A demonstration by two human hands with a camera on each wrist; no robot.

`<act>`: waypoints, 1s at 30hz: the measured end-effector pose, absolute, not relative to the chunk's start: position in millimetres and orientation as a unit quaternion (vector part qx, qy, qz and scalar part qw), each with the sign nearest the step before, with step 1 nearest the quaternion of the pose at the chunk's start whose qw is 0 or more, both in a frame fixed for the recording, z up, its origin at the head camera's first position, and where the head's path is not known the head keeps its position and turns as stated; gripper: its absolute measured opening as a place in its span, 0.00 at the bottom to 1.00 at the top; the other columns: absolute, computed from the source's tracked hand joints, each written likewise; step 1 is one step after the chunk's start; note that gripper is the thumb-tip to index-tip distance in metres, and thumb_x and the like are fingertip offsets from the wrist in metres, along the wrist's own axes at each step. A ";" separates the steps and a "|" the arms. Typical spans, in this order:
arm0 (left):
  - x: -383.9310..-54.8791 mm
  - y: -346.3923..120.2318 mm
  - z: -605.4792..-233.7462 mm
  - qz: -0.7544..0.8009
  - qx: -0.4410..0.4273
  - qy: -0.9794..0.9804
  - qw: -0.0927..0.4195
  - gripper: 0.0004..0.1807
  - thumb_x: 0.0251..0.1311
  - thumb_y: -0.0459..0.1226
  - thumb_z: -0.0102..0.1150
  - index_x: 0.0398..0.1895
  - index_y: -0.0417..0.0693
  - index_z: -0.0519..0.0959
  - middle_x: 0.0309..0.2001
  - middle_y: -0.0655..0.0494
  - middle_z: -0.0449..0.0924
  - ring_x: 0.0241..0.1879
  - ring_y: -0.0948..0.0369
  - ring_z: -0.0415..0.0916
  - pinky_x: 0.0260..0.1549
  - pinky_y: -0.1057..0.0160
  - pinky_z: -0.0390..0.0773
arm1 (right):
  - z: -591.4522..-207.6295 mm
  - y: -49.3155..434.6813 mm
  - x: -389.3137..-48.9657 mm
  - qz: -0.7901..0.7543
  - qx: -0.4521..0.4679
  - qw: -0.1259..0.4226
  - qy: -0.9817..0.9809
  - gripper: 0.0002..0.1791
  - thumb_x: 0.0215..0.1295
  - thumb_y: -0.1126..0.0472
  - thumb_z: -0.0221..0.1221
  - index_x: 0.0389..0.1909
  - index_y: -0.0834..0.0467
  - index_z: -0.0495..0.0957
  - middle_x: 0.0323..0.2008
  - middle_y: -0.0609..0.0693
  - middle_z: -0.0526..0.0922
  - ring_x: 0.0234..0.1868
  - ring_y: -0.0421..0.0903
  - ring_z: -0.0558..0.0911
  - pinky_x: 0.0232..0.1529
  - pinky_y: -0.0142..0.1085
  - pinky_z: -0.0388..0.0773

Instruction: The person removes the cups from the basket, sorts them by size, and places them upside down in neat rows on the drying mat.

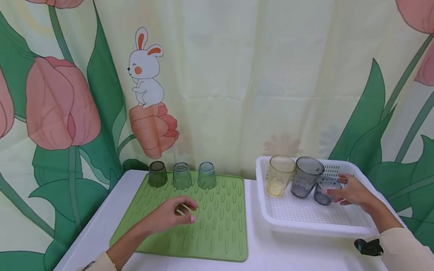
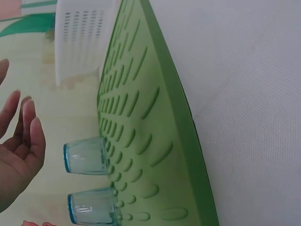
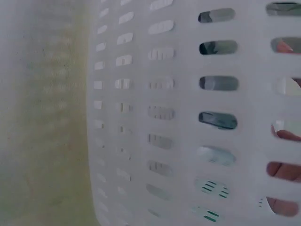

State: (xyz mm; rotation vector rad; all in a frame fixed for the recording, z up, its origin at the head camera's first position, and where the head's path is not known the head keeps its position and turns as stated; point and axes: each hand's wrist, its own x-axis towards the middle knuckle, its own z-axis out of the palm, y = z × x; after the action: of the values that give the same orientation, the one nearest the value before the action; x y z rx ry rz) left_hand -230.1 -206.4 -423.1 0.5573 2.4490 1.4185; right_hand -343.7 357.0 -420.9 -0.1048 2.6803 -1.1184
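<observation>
In the head view, my right hand (image 1: 353,192) is inside the white basket at a small grey glass (image 1: 322,196), its fingers overlapping the glass's right side; I cannot tell whether they grip it. Left of that glass stand a taller grey glass (image 1: 304,179) and a yellow tumbler (image 1: 279,176), both upright. My left hand (image 1: 168,214) hovers over the green mat (image 1: 215,235), fingers loosely bent around nothing. Three small glasses stand upside down along the mat's back edge: a dark green one (image 1: 158,174), a green one (image 1: 182,176) and a bluish one (image 1: 207,176).
The white perforated basket (image 1: 318,229) sits right of the mat on a white-covered table (image 1: 267,267). Its slotted wall (image 3: 183,103) fills much of the right wrist view. Behind the table hangs a curtain (image 1: 223,66) printed with tulips and a rabbit.
</observation>
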 end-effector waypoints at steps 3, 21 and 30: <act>-231.3 -204.5 -422.6 0.487 0.197 0.841 0.130 0.21 0.64 0.43 0.67 0.56 0.44 0.77 0.53 0.49 0.79 0.48 0.56 0.76 0.45 0.63 0.79 | -425.1 359.9 -344.6 -0.379 -0.029 0.119 0.917 0.63 0.63 0.45 0.67 0.73 0.78 0.34 0.68 0.84 0.49 0.41 0.55 0.87 0.44 0.47 0.85; -235.9 -186.6 -427.4 0.494 0.208 0.833 0.141 0.20 0.64 0.43 0.66 0.55 0.44 0.78 0.55 0.41 0.78 0.48 0.56 0.77 0.44 0.63 0.79 | -436.0 355.1 -331.3 -0.350 -0.040 0.093 0.931 0.56 0.58 0.47 0.72 0.69 0.79 0.51 0.59 0.80 0.66 0.32 0.47 0.83 0.34 0.44 0.83; -240.4 -172.7 -424.7 0.491 0.222 0.831 0.140 0.19 0.64 0.43 0.67 0.55 0.47 0.78 0.52 0.50 0.79 0.48 0.57 0.76 0.45 0.62 0.79 | -429.4 339.0 -301.9 -0.379 -0.097 0.037 0.920 0.50 0.60 0.52 0.71 0.70 0.74 0.54 0.61 0.76 0.69 0.34 0.50 0.86 0.35 0.45 0.84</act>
State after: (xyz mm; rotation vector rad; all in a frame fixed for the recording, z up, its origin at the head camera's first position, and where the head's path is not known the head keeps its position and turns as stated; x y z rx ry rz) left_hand -240.4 -172.7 -424.7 0.6409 2.4001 1.4196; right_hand -301.9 339.0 -429.4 -0.2980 2.8233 -1.1624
